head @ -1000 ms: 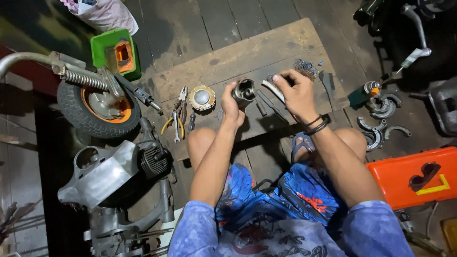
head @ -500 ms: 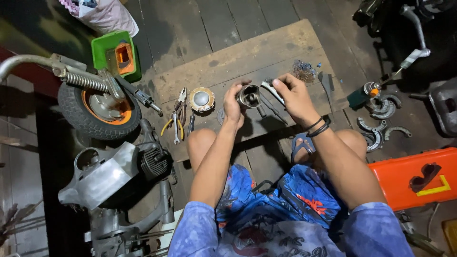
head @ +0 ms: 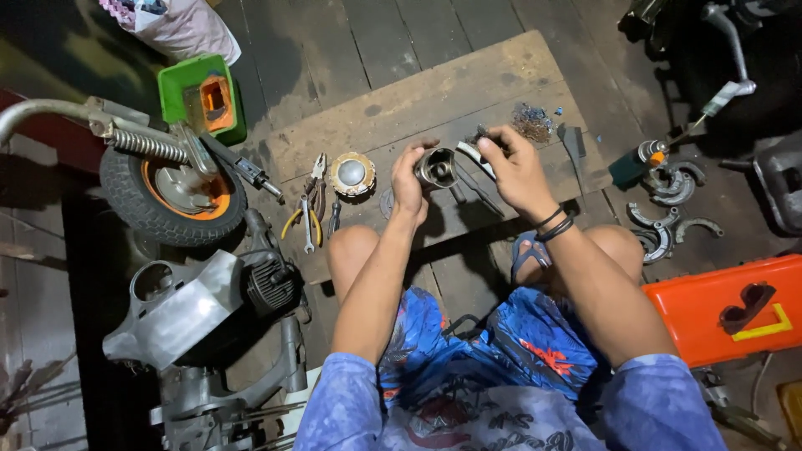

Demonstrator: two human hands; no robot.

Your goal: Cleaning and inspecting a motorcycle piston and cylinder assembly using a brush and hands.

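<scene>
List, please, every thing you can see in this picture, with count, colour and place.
metal cylinder part: one, grey, in left hand
curved tool: one, pale, in right hand
round disc part: one, brass-rimmed, on board
wooden board: one, brown, on floor
pliers: one, yellow-handled, board's left edge
wheel: one, black tyre, orange hub, left
box: one, green, upper left
orange panel: one, right
left hand: one
right hand: one

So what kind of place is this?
Probably a small repair workshop for scooters or motorbikes. A wheel with a spring shock lies on the plank floor, pliers rest on a wooden board, and the left hand holds a metal engine part.
</scene>
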